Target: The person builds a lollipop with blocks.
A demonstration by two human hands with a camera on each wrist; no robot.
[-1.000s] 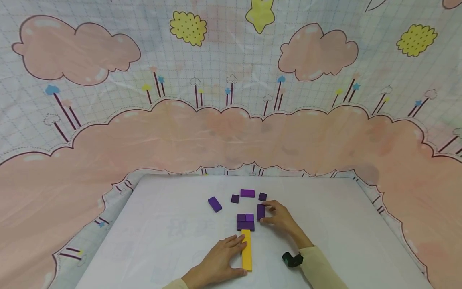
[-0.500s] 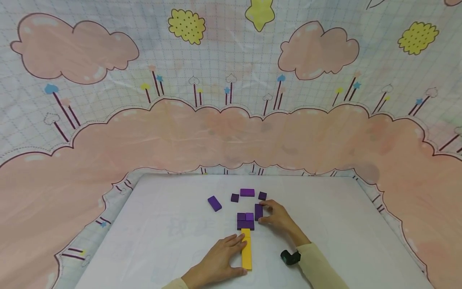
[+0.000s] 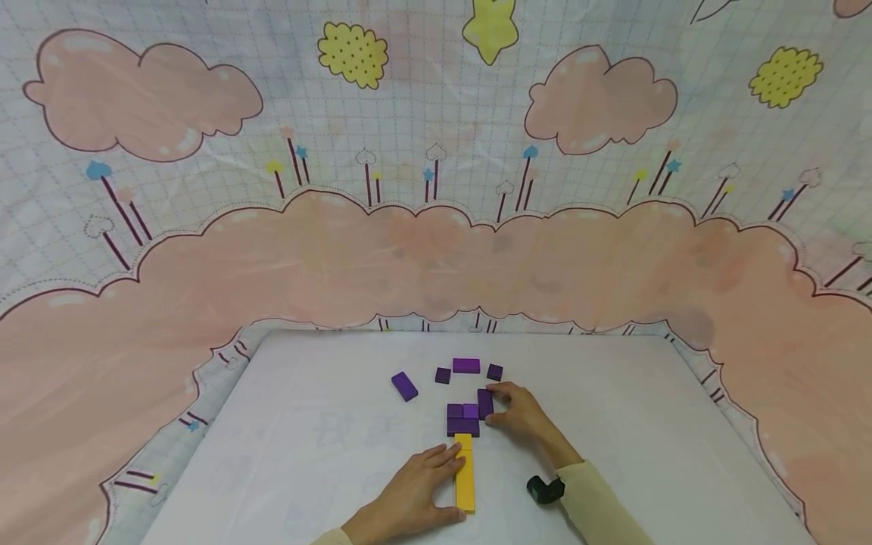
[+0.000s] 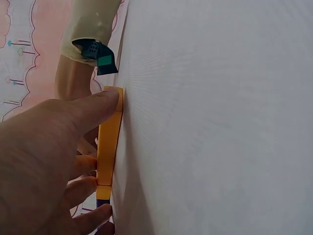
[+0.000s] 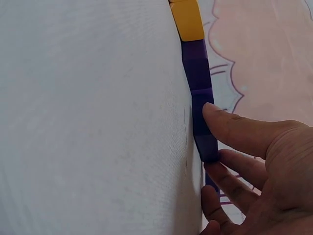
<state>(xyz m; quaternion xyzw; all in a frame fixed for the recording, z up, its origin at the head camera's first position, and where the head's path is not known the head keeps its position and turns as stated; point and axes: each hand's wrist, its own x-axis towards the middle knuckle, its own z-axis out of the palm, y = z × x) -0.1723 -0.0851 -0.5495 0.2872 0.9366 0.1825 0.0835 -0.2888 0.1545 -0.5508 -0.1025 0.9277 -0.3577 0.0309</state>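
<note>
A yellow strip of blocks (image 3: 465, 481) lies lengthwise on the table, its far end against a purple block group (image 3: 463, 426). My left hand (image 3: 415, 488) rests along the strip's left side, thumb at the near end and fingertips near the far end; the left wrist view shows the thumb on the yellow block (image 4: 108, 147). At the group's right edge stands a purple block (image 3: 485, 404), which my right hand (image 3: 527, 416) pinches between thumb and fingers. In the right wrist view, the thumb presses on that dark purple block (image 5: 201, 115).
Beyond the group lie a purple block (image 3: 466, 365), two small dark cubes (image 3: 443, 375) on either side of it, and a tilted purple block (image 3: 405, 386) to the left. A dark green wrist device (image 3: 545, 490) is by the right sleeve. A patterned cloth hangs behind the white table (image 3: 306, 424).
My right hand has moved left with the purple block, closing the gap to the purple group. My left hand has stayed at the yellow strip.
</note>
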